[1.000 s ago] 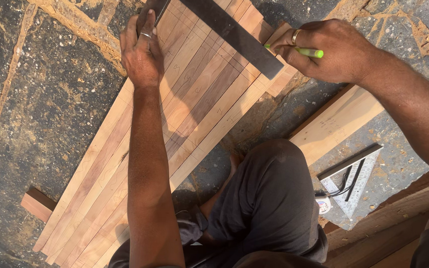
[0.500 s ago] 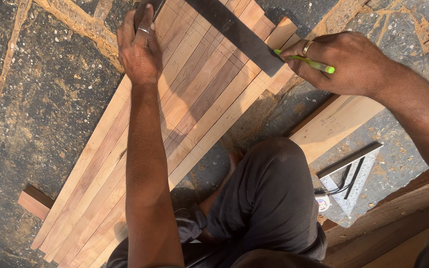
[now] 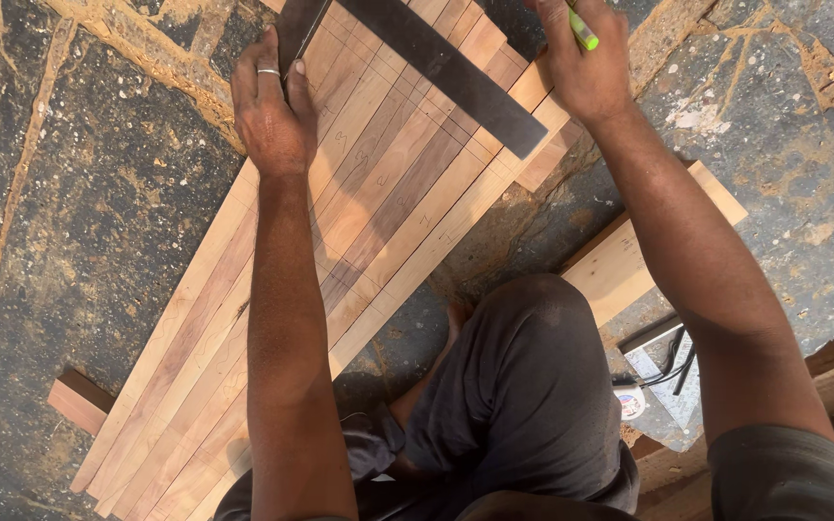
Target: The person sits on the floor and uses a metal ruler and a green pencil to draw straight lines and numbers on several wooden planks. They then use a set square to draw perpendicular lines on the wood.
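At the square's (image 3: 436, 68) far edge, right hand (image 3: 586, 72) has moved up.

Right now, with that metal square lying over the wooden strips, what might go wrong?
The left hand pins only one leg of the dark metal square, so the long blade could pivot and skew a line drawn with the green marker in the right hand. The loose wooden strips rest on rough ground and might shift apart.
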